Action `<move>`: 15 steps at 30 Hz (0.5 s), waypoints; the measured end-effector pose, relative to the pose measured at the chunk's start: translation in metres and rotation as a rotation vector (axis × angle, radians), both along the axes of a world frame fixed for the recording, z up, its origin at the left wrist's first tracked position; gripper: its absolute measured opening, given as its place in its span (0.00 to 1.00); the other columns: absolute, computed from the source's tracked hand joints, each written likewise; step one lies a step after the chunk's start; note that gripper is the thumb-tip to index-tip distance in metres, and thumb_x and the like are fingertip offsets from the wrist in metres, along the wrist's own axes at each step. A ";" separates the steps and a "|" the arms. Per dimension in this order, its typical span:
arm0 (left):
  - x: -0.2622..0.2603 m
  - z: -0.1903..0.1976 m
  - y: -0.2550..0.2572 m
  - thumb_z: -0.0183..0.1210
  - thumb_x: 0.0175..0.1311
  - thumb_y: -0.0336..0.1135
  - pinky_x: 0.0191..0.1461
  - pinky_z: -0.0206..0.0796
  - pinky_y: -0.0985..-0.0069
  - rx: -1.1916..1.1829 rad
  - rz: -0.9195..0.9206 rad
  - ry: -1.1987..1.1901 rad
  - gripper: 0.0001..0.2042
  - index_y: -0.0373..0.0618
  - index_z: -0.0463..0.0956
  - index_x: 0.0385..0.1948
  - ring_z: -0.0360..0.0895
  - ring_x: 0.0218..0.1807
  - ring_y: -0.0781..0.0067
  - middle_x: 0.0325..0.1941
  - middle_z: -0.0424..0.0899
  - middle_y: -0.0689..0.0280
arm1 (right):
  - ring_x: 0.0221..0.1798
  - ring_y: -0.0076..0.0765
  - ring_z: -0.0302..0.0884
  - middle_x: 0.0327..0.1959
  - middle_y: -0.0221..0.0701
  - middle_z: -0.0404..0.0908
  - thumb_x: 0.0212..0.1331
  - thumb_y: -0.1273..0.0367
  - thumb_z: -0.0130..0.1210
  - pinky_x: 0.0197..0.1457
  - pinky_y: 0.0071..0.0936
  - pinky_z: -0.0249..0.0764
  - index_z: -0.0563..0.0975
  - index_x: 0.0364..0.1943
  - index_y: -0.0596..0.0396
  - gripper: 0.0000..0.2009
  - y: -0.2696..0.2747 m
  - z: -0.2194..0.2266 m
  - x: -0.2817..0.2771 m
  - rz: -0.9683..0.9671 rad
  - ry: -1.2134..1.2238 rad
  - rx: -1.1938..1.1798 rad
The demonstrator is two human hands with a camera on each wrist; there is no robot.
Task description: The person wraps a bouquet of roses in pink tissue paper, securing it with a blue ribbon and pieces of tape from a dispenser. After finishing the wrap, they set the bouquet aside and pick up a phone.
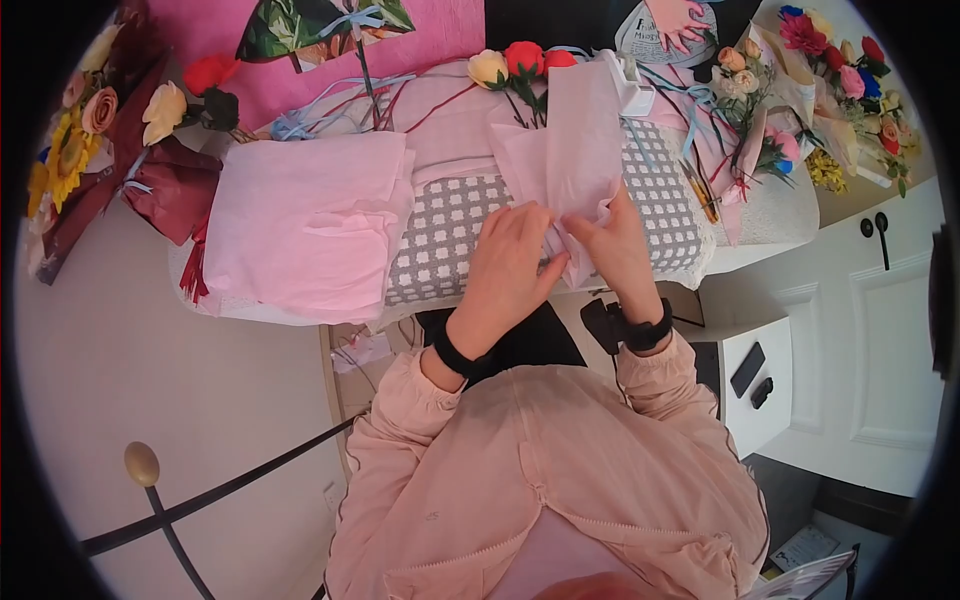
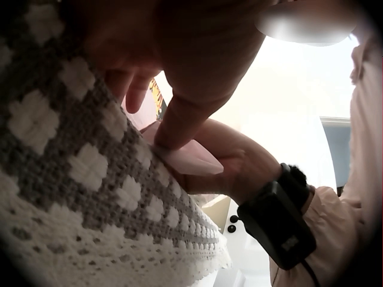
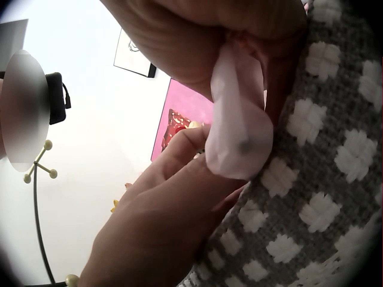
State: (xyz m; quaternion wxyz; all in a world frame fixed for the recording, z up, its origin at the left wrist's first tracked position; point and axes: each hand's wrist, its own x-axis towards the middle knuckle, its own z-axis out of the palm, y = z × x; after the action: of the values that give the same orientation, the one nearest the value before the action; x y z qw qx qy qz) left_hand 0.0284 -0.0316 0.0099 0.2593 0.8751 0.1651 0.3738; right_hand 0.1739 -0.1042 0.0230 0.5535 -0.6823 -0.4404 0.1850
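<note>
A sheet of pale pink wrapping paper (image 1: 585, 130) is folded upright around a small bunch of artificial roses, its lower end gathered to a narrow tip. Red roses (image 1: 524, 58) and a cream rose (image 1: 488, 68) show above its left edge; their lower stems are hidden inside. My right hand (image 1: 618, 245) grips the gathered paper from the right, with the thumb across its front. From the left, my left hand (image 1: 510, 255) pinches the same lower end between thumb and fingers. In the right wrist view the rolled paper end (image 3: 239, 137) bulges between both hands.
Under the work lies a grey-and-white checked cloth (image 1: 435, 240). Stacked pink paper sheets (image 1: 300, 220) sit at the left. Wrapped bouquets (image 1: 165, 190) flank both sides, and blue ribbons (image 1: 300, 120) trail along the back near a white box-shaped item (image 1: 630, 85).
</note>
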 end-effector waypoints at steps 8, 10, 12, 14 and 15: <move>0.000 -0.005 -0.011 0.64 0.52 0.27 0.52 0.66 0.62 0.044 0.026 -0.033 0.11 0.37 0.74 0.36 0.73 0.48 0.52 0.43 0.77 0.56 | 0.51 0.39 0.74 0.50 0.43 0.76 0.49 0.76 0.53 0.54 0.30 0.70 0.66 0.59 0.62 0.28 0.002 0.003 0.002 0.045 0.044 0.042; -0.001 -0.008 -0.009 0.63 0.52 0.26 0.52 0.66 0.63 -0.024 -0.039 0.015 0.11 0.37 0.74 0.36 0.73 0.49 0.54 0.42 0.77 0.57 | 0.51 0.37 0.74 0.49 0.43 0.77 0.49 0.76 0.53 0.53 0.29 0.70 0.66 0.60 0.62 0.28 0.002 0.005 0.002 0.045 0.034 0.018; -0.001 -0.009 -0.010 0.64 0.52 0.27 0.52 0.66 0.63 -0.003 -0.038 0.027 0.11 0.37 0.74 0.35 0.74 0.49 0.55 0.42 0.77 0.57 | 0.51 0.36 0.74 0.49 0.42 0.77 0.49 0.76 0.53 0.52 0.29 0.70 0.67 0.60 0.62 0.28 0.002 0.005 0.002 0.048 0.029 0.000; -0.002 -0.008 -0.012 0.65 0.51 0.29 0.53 0.66 0.63 0.041 -0.014 0.025 0.12 0.37 0.74 0.35 0.74 0.50 0.54 0.43 0.77 0.57 | 0.51 0.34 0.74 0.49 0.41 0.77 0.49 0.76 0.53 0.53 0.28 0.70 0.67 0.59 0.62 0.28 0.002 0.004 0.003 0.056 0.029 -0.013; -0.001 -0.007 -0.016 0.66 0.50 0.30 0.53 0.66 0.62 0.074 0.010 0.019 0.14 0.37 0.74 0.36 0.74 0.50 0.53 0.43 0.76 0.56 | 0.51 0.33 0.74 0.49 0.41 0.77 0.49 0.76 0.53 0.53 0.28 0.70 0.67 0.59 0.62 0.28 0.003 0.001 0.004 0.056 0.058 0.004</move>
State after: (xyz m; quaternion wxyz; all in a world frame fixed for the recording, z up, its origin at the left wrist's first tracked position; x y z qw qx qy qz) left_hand 0.0270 -0.0473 0.0026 0.2234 0.8867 0.1579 0.3728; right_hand 0.1777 -0.1011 0.0237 0.5622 -0.6629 -0.4432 0.2192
